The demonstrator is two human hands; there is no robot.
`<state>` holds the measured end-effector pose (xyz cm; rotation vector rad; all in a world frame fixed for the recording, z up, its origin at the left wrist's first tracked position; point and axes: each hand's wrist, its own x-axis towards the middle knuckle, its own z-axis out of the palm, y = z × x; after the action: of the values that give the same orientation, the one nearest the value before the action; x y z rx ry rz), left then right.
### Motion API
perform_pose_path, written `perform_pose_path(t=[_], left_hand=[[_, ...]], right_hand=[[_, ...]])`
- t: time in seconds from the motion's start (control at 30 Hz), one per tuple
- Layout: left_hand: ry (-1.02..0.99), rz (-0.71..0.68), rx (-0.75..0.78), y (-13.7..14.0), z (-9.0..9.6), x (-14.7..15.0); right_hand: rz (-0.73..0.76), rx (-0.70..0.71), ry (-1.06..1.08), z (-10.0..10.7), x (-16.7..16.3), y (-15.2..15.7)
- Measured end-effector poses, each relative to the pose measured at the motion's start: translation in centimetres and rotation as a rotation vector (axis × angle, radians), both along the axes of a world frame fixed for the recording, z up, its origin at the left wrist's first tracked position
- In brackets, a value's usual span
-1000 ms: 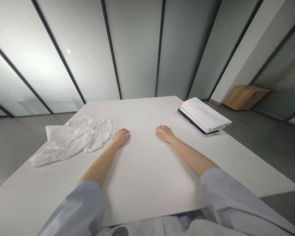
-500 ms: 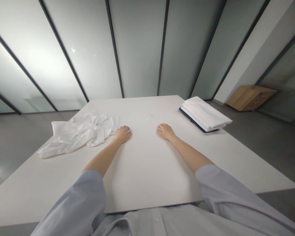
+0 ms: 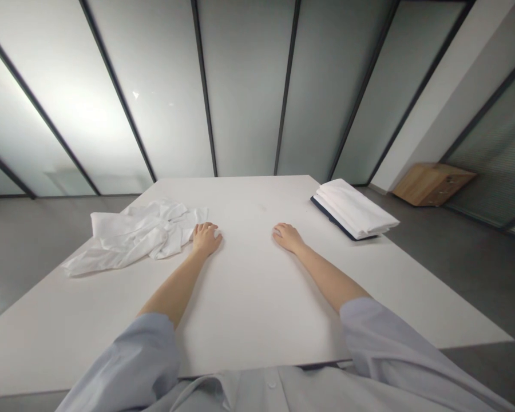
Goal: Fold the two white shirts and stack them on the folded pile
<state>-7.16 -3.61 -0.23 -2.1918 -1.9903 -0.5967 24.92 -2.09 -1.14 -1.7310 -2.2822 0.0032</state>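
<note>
My left hand [image 3: 206,238] is at the right edge of a crumpled white cloth [image 3: 141,232], fingers a little apart and nothing in its grasp. Whether the fingertips touch the cloth is hard to tell. The cloth is thin and rumpled, spread over the left side of the white table [image 3: 244,303]. My right hand [image 3: 287,236] rests on the tabletop right of the middle, palm down, fingers loosely bent and holding nothing. Further right lies a neat stack of folded white cloth [image 3: 355,207] on top of something flat and dark blue [image 3: 332,219].
Frosted glass panels [image 3: 244,86] with dark frames stand beyond the table's far edge. A wooden cabinet [image 3: 429,184] sits on the grey floor [image 3: 476,246] at the right, near a white pillar [image 3: 442,97].
My left hand has shifted slightly left toward the crumpled cloth, and its fingers have spread. My right hand stays in about the same spot. The camera view has tilted up a little.
</note>
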Motion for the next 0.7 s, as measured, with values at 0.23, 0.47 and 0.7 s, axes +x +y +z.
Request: perform_pose_path(t=[0.23, 0.47, 0.7], left_hand=[[0.038, 0.269, 0.017, 0.3, -0.2, -2.1], [0.012, 0.262, -0.193, 0.7, 0.1, -3.3], [0.069, -0.191, -0.289, 0.5, 0.0, 1.9]], right_hand=[[0.008, 0.005, 0.032, -0.3, 0.3, 0.3], [-0.014, 0.011, 0.026, -0.2, 0.1, 0.2], [-0.021, 0.013, 0.068, -0.2, -0.1, 0.2]])
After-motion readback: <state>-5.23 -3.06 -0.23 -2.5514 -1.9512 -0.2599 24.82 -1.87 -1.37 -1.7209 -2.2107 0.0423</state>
